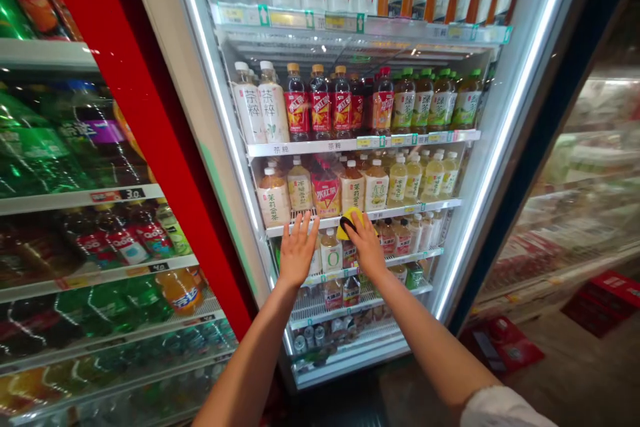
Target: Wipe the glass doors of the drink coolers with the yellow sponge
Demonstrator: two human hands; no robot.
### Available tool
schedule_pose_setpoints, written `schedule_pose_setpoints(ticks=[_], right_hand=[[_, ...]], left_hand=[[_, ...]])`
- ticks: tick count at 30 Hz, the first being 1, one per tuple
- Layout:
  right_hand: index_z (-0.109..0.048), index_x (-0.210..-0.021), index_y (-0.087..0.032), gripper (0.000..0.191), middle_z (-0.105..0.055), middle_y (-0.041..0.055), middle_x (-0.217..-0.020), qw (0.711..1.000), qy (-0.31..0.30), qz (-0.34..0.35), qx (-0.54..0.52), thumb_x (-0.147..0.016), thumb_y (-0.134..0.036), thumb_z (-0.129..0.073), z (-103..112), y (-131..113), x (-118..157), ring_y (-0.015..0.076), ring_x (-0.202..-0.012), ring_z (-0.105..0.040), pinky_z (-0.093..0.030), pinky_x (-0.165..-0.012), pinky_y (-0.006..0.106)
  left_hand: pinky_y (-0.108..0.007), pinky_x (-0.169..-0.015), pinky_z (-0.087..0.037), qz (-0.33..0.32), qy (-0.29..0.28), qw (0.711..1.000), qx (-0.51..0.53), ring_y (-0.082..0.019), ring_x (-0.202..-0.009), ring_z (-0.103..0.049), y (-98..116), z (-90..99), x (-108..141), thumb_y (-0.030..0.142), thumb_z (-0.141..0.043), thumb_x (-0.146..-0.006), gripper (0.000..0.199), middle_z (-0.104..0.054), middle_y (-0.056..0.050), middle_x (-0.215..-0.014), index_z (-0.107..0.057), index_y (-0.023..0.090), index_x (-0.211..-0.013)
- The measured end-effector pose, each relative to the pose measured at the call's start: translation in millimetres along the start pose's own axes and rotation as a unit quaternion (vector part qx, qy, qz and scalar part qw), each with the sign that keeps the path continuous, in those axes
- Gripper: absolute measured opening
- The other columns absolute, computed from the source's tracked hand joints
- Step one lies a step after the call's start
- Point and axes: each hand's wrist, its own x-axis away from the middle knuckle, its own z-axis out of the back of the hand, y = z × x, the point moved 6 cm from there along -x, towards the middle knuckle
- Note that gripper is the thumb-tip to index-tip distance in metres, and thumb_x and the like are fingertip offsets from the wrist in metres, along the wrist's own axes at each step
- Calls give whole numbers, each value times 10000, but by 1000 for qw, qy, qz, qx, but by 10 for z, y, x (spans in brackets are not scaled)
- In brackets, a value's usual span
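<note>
Head view: right hand [367,243] is gripping a yellow-and-black soft pad [347,221], fingers half curled, frame centre, near the white shelf rail [420,208]. Empty left hand [299,250] is splaying fingers wide. Keeping pad flat should help.

The yellow pad [355,215] looks matt, the bottles [298,107] glossy plastic, the red panel [143,113] smooth.

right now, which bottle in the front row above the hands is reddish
The third bottle from the left, with reddish cap and label; its neighbours have pale caps.
</note>
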Motion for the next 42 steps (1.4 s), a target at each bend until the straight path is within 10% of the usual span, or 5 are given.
schedule_pose_setpoints(ticks=[6,12,20,30,42], right_hand=[[-178,-1640,-328,984,-15,-22,-1733,996,71,-56,7,-773,88,-385,190,23,-316,264,-1587,104,-267,-1254,598],[-372,-1583,-323,847,-209,4,-1710,1000,-6,2,9,-833,68,-419,-174,-486,-361,268,-1592,76,-250,-1254,618],[-342,-1596,-318,861,-187,21,-1716,1000,26,-2,-14,-827,65,-405,-13,-98,-141,268,-1595,51,-243,-1249,643],[-414,-1556,-361,817,-274,-35,-1693,997,-72,29,-27,-848,43,-377,-422,-623,90,234,-1599,27,-260,-1258,586],[-335,-1598,-310,848,-82,-4,-1732,998,-35,-42,4,-840,62,-415,-617,-1125,-153,250,-1584,113,-214,-1274,578]], left_hand=[[-593,-1285,-152,21,24,999,-17,-283,-1580,-103,-174,45,77,169,-574,-953,776,-203,-109,-1691,-203,269,-1628],[-578,-1291,-146,27,29,999,-19,-260,-1585,-74,-211,79,129,129,-554,-949,807,-203,-102,-1693,-152,273,-1634],[-573,-1284,-194,46,-3,997,-61,-274,-1577,-145,-335,150,311,14,-518,-902,842,-218,-94,-1690,-201,308,-1624],[-596,-1271,-198,57,-51,996,-56,-288,-1574,-175,-509,159,575,79,-509,-926,802,-186,-108,-1690,-175,277,-1628],[-615,-1276,-116,-3,-53,999,-8,-255,-1571,-179,-787,129,798,122,-485,-963,773,-206,-100,-1678,-137,292,-1632]])
